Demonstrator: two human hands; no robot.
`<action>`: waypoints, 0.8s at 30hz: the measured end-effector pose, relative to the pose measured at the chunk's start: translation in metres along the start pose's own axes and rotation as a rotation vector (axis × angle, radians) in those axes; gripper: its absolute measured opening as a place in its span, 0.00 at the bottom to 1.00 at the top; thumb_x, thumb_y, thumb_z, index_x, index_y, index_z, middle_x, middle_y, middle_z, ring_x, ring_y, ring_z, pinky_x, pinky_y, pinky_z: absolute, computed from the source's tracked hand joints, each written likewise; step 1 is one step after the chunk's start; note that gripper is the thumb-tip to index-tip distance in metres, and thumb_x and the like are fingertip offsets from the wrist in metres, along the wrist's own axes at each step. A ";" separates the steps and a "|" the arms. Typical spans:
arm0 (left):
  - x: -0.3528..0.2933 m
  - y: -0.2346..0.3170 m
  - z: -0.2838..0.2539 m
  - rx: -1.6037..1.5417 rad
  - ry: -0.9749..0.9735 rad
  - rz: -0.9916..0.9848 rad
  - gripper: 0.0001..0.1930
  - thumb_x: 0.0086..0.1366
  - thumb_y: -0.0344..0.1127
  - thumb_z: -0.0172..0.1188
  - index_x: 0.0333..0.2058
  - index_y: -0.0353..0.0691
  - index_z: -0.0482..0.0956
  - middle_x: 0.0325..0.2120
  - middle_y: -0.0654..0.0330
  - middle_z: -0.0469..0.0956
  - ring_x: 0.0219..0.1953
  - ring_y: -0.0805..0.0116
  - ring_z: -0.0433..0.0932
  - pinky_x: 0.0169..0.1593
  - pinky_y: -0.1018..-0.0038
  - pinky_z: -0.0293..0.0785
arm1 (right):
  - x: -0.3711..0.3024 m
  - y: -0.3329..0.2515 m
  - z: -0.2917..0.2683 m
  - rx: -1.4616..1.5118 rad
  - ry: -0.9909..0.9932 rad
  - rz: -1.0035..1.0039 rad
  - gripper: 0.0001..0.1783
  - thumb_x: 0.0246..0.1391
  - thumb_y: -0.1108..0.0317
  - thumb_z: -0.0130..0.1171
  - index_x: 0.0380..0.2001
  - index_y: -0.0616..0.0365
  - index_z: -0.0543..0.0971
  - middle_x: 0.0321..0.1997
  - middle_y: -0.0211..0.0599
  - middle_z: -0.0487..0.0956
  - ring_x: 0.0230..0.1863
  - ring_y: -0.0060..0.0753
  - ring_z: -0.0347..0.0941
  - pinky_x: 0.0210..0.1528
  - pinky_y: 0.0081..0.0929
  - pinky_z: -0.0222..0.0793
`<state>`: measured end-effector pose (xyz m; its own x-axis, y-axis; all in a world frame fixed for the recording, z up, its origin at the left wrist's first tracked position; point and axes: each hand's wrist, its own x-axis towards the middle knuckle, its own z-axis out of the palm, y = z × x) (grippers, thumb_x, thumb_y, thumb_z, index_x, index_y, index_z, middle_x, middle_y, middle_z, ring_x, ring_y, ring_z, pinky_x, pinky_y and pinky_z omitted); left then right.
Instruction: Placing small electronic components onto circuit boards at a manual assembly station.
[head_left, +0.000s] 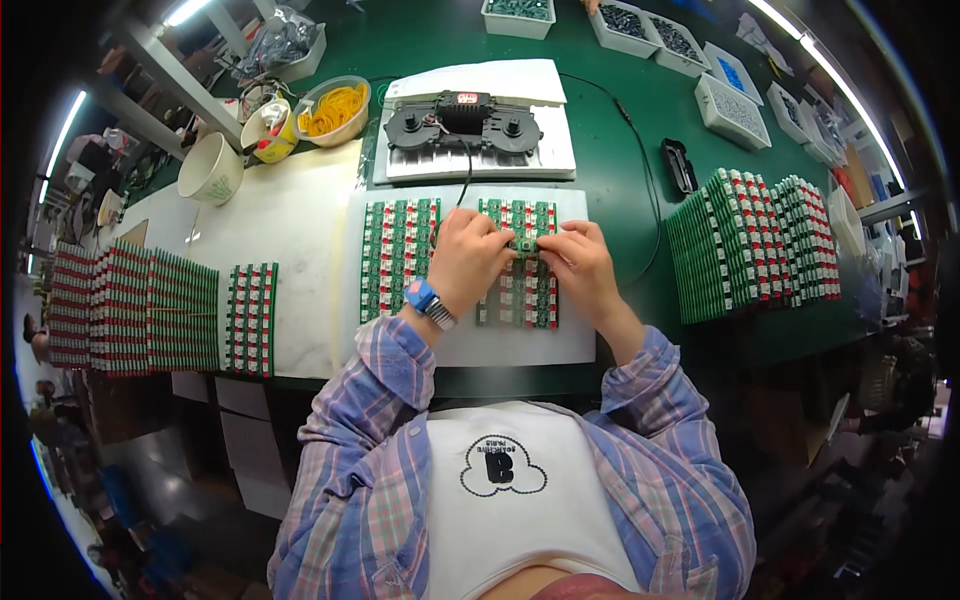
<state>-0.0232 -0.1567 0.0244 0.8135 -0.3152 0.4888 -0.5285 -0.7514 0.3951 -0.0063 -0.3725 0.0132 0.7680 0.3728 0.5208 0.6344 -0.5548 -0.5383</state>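
Note:
My left hand (466, 262) and my right hand (583, 266) meet over a white sheet, fingertips pinched on opposite ends of a small green circuit board piece (525, 246). It sits above a green circuit board panel (517, 305) with rows of white and red parts; my fingers cover some of that panel. Beside it, left of my left hand, lies a second such panel (388, 262). A blue wristband (428, 302) with a metal strap is on my left wrist. From a black device with two round reels (465, 125), a dark cord runs down to my left hand.
Stacked panels stand at the left (135, 310) and right (750, 245), with a smaller upright group (250, 320) nearer. Behind are a bowl of yellow rubber bands (335, 110), a white tub (210, 170), bins of small parts (732, 112) and a black case (679, 166). A black cable curves across the table.

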 end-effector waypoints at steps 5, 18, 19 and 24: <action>0.003 -0.011 0.009 -0.015 0.049 -0.035 0.11 0.56 0.33 0.68 0.39 0.42 0.86 0.33 0.60 0.78 0.44 0.58 0.73 0.51 0.63 0.72 | 0.007 0.004 0.007 -0.021 0.018 0.013 0.10 0.48 0.74 0.68 0.36 0.53 0.85 0.38 0.31 0.84 0.49 0.46 0.74 0.53 0.38 0.72; 0.002 -0.018 0.019 -0.098 0.018 -0.052 0.13 0.56 0.33 0.69 0.41 0.41 0.85 0.34 0.60 0.79 0.43 0.57 0.75 0.49 0.64 0.73 | 0.001 0.010 0.013 -0.153 0.043 -0.043 0.09 0.49 0.70 0.68 0.36 0.50 0.85 0.41 0.25 0.83 0.52 0.42 0.73 0.55 0.42 0.69; 0.002 -0.018 0.018 -0.101 0.012 -0.058 0.13 0.56 0.33 0.69 0.41 0.42 0.85 0.34 0.60 0.79 0.43 0.57 0.75 0.49 0.63 0.73 | 0.001 0.009 0.013 -0.191 0.031 -0.075 0.09 0.49 0.70 0.68 0.37 0.50 0.85 0.41 0.24 0.83 0.53 0.41 0.73 0.56 0.43 0.69; 0.002 -0.019 0.020 -0.061 0.002 -0.060 0.13 0.55 0.33 0.70 0.41 0.42 0.85 0.34 0.60 0.78 0.43 0.58 0.75 0.49 0.63 0.73 | -0.002 0.007 0.011 -0.251 0.001 -0.115 0.11 0.49 0.69 0.69 0.38 0.50 0.84 0.44 0.24 0.82 0.55 0.41 0.72 0.57 0.45 0.67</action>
<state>-0.0068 -0.1550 0.0026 0.8438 -0.2689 0.4644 -0.4924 -0.7320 0.4708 -0.0022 -0.3691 0.0007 0.6918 0.4432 0.5701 0.6758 -0.6756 -0.2949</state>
